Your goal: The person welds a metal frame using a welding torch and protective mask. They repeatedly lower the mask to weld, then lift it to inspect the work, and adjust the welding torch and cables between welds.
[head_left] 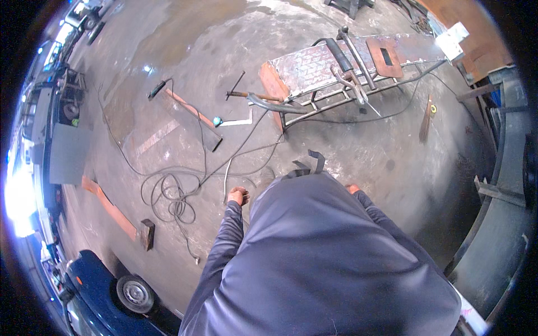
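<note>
My left hand (pixel 239 195) hangs low at my left side, over the floor, with its fingers curled in. Whether anything lies inside them I cannot make out. A thin pale rod or cable (pixel 227 178) runs just beside it. Only a small part of my right hand (pixel 352 189) shows past my dark clothing on the right; its fingers are hidden. Ahead stands a low metal bench (pixel 314 70) with a hammer (pixel 357 56), locking pliers (pixel 351 84) and a flat plate with a slot (pixel 385 58) on it.
Looped cable (pixel 176 196) lies on the floor at left, near a teal tape measure (pixel 217 121), a metal square (pixel 240 122) and a rusty strip (pixel 112 210). Thin rods (pixel 426 126) lie at right. A blue car (pixel 95 291) stands lower left, metal sheets (pixel 496 224) far right.
</note>
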A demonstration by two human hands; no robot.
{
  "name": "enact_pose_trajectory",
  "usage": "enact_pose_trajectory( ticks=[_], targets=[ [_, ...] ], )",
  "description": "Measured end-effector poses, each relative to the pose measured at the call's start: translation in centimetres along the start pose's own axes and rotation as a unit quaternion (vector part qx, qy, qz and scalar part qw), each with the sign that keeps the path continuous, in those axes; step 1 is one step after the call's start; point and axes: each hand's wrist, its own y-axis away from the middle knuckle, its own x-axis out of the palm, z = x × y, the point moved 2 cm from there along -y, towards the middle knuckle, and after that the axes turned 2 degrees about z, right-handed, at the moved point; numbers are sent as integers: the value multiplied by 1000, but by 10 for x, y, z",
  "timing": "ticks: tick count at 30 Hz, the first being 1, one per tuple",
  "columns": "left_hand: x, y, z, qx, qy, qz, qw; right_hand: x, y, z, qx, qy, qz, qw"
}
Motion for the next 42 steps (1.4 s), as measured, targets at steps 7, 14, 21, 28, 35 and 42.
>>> enact_pose_trajectory(
  ticks=[7,14,21,28,35,42],
  targets=[
    [-32,-11,-40,58,-35,46,997,46,-27,40,19,-80,-41,996],
    [-56,-8,-41,28,-132,57,989,52,-48,42,60,-126,-121,983],
    [-121,-35,9,63,-145,64,985,40,-31,119,118,-214,-168,955],
    [-104,-37,-21,-45,-46,9,998,43,-58,119,93,-186,-113,972],
    [-49,-14,-85,-6,-32,45,998,44,-122,59,104,-199,-55,973],
    [-38,9,-120,-1,-45,24,999,-21,-108,128,100,-222,-28,970]
  ],
)
